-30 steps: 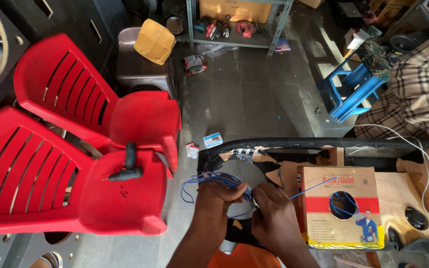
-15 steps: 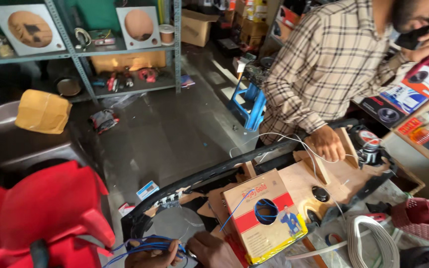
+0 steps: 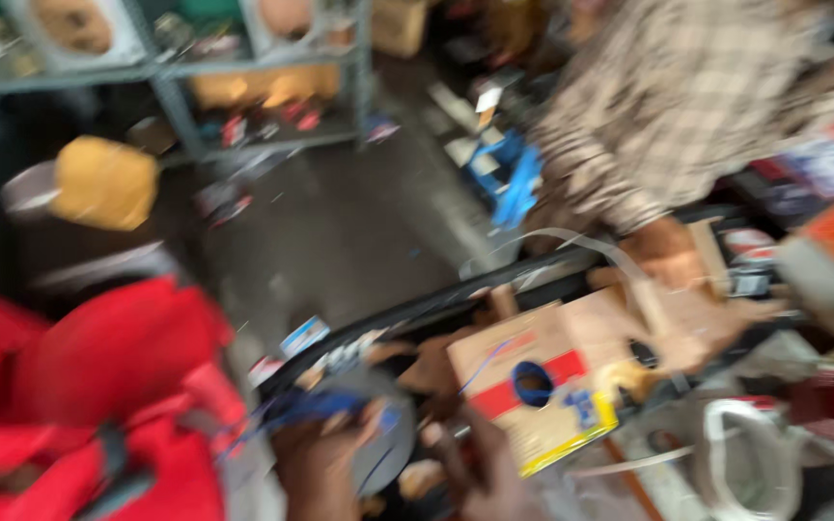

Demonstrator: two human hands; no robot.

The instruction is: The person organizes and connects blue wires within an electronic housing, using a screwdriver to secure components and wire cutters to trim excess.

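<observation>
The frame is heavily motion-blurred. At the bottom centre my left hand (image 3: 325,461) grips a bundle of blue wire (image 3: 325,405) over a grey round part (image 3: 393,439). Beside it my right hand (image 3: 480,468) pinches a thin blue strand that runs up toward a cardboard box (image 3: 533,386) with a red band and a round hole. Exactly how my fingers sit on the wire is too blurred to make out.
Red plastic chairs (image 3: 89,396) fill the lower left. A person in a checked shirt (image 3: 687,96) stands at the upper right, one hand (image 3: 663,253) on cardboard pieces. A metal shelf (image 3: 176,68), a yellow cushion (image 3: 103,181), a blue stool (image 3: 509,178) and a white coil (image 3: 750,463) surround me.
My view has swung up and to the right, bringing the other person and the shelf into sight. My hands stay on the blue wire at the bottom of the frame.
</observation>
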